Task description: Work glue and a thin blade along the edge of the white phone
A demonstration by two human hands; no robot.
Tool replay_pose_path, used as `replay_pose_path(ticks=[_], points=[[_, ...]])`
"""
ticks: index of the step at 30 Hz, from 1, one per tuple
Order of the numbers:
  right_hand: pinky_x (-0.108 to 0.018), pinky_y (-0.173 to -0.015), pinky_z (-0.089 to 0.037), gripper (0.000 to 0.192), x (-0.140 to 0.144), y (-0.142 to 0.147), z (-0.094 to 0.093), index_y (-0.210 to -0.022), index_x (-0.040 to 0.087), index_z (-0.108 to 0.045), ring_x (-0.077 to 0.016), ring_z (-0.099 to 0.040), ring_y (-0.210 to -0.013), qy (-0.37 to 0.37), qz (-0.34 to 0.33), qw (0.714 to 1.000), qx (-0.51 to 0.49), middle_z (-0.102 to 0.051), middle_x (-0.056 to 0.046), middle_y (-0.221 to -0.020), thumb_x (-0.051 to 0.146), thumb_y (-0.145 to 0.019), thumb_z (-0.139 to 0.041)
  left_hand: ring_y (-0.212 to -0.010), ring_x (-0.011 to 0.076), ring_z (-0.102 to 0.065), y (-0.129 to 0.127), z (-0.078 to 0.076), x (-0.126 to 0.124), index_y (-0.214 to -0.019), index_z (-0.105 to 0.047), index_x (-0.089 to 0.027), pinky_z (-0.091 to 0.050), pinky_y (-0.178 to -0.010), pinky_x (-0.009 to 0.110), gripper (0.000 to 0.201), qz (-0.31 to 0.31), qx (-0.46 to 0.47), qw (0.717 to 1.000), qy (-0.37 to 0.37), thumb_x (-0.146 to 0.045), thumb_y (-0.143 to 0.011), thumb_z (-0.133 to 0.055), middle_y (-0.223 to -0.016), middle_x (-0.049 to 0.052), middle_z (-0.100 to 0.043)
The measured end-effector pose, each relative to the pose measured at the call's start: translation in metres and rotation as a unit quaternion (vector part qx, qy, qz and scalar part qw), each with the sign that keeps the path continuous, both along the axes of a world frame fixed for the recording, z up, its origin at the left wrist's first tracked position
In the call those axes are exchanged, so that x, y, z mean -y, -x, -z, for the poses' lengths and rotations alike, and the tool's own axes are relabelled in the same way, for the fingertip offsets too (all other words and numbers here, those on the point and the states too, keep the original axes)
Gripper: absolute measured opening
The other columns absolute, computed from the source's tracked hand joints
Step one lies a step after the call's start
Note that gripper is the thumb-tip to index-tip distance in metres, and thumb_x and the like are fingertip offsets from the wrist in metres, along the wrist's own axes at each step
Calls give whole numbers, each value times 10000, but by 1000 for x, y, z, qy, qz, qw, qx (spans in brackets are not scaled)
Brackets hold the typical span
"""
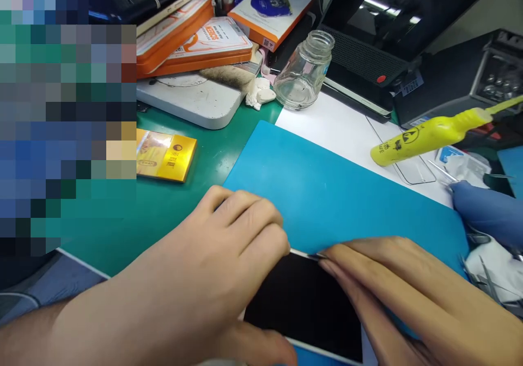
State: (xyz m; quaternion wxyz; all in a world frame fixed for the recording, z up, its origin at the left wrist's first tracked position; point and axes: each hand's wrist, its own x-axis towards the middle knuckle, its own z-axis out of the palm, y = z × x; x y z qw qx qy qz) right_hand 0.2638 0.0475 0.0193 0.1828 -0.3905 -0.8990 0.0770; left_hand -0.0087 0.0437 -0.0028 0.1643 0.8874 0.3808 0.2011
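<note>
A phone (310, 306) with a black screen and white edges lies on the blue mat (310, 191). Across its left part, my left hand (229, 257) grips it, fingers curled over the far edge and thumb along the near edge. My right hand (408, 290) reaches in from the right, with fingertips pinched on a thin, dark, blade-like piece (317, 256) at the phone's far edge. Most of that piece is hidden by the fingers, so its kind is unclear. The phone's left end is covered by my left hand.
Beyond the mat stand a glass jar (304, 72) and a yellow squeeze bottle (429, 137). Orange-and-white boxes (208, 42) are piled at the back left, near a gold packet (167, 156). A blue roll-shaped object (488, 213) and tweezers (488, 279) lie right. The left side is pixelated.
</note>
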Motion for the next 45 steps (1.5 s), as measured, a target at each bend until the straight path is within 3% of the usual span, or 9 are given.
replay_pose_path(ticks=[5,7,14,23,29,33,37,41,45], points=[[-251,-791,-499,177,-3,12,-13,-1138,236,-712,-106,-666,-894,2,11,1000,-22,-693,-3,-1036,168,-1144,-549,-1222,271,-559,4,-7,3,-1545,-435,-245,-405,-996,437,910,20,15,1000,14,-656,-881,-901,-1317,29,-622],[-241,-786,-493,167,-2,14,-15,-1094,238,-717,-101,-654,-877,18,14,999,-35,-679,9,-1014,167,-1138,-572,-1246,257,-559,5,-8,4,-1613,-393,-267,-394,-1031,421,912,36,14,999,3,-626,-925,-872,-1370,28,-617],[-215,-832,-503,163,-5,13,-9,-1089,248,-792,-94,-676,-902,72,29,993,-86,-711,33,-1007,182,-1105,-644,-1290,265,-561,6,-7,3,-1546,-499,-240,-375,-1059,417,818,48,6,998,-26,-632,-926,-860,-1379,26,-653],[-235,-731,-513,187,-24,11,-17,-903,348,-856,-111,-712,-836,248,66,959,-116,-755,70,-905,344,-1034,-722,-1326,266,-541,6,-6,2,-1543,-513,-237,-359,-1071,433,809,47,4,999,-4,-630,-929,-862,-1421,18,-649],[-297,-682,-503,205,-26,9,-22,-979,355,-866,-157,-681,-802,292,97,946,-100,-754,31,-978,534,-979,-766,-1302,298,-548,7,-9,1,-1568,-509,-254,-392,-1045,465,836,45,-2,999,6,-605,-911,-890,-1430,28,-648],[-331,-826,-528,293,-24,4,-29,-1137,380,-852,-215,-724,-990,280,103,951,-85,-797,29,-1096,617,-1008,-736,-1300,301,-558,7,-11,2,-1538,-527,-246,-407,-1034,472,803,46,2,999,7,-603,-914,-887,-1425,24,-664],[-347,-793,-512,338,-22,4,-32,-982,319,-848,-216,-719,-904,235,84,965,-76,-799,11,-985,613,-1041,-691,-1314,298,-557,7,-10,1,-1531,-531,-255,-403,-1048,477,792,47,6,999,7,-608,-916,-883,-1422,14,-674],[-341,-748,-474,216,-13,8,-25,-956,264,-810,-199,-684,-836,147,55,985,-65,-758,-14,-931,426,-1046,-699,-1309,301,-564,6,-9,2,-1526,-535,-251,-401,-1042,478,761,47,9,999,3,-595,-935,-869,-1426,22,-674],[-347,-780,-472,167,-3,10,-18,-1051,231,-797,-208,-681,-883,83,40,994,-57,-735,-44,-991,295,-1065,-643,-1315,288,-568,7,-9,3,-1506,-550,-263,-394,-1047,469,719,54,13,998,0,-587,-945,-862,-1405,9,-682]])
